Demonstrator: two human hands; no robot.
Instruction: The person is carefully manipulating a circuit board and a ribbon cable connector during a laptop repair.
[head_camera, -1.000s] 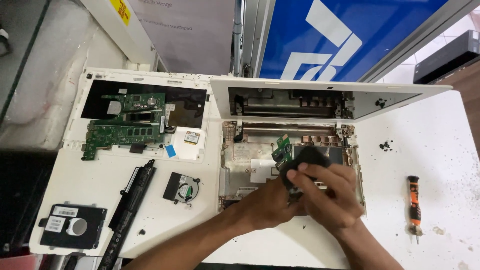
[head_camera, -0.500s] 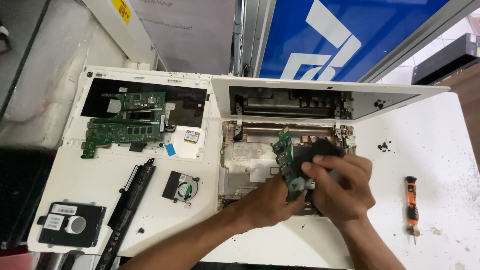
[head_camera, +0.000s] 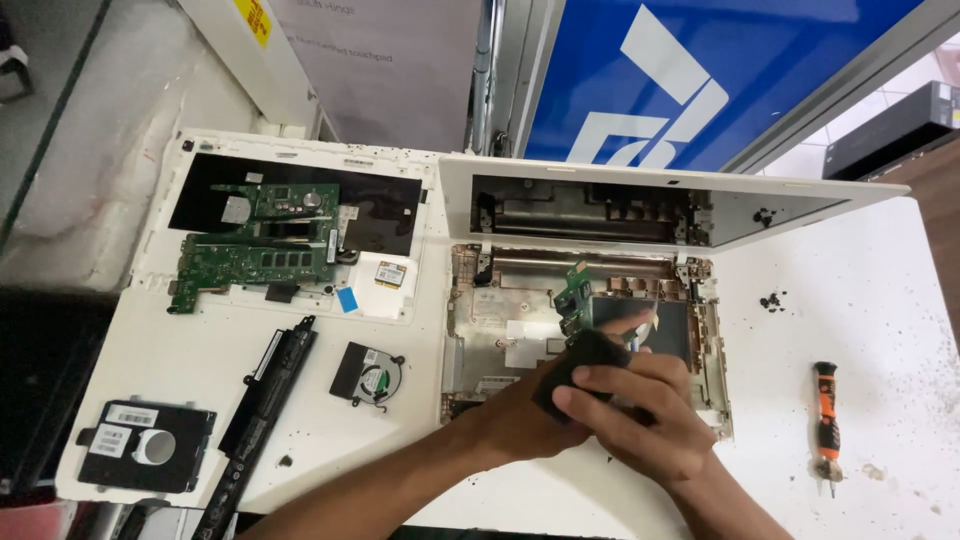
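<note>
An opened white laptop base lies in the middle of the white table. My two hands meet above its front half. My left hand reaches in from the lower left and grips a black part from below. A small green circuit board sticks up from that part. My right hand comes from the lower right, its fingers closed over the same black part. A grey metal plate shows in the base just behind the hands.
Left of the base lie a green mainboard on a white cover, a small wireless card, a fan, a long black battery and a black drive caddy. An orange-and-black screwdriver lies at the right.
The black part has come down from beside the green board's top to just under my fingers. Both hands shifted slightly toward me, and the green board now stands more upright.
</note>
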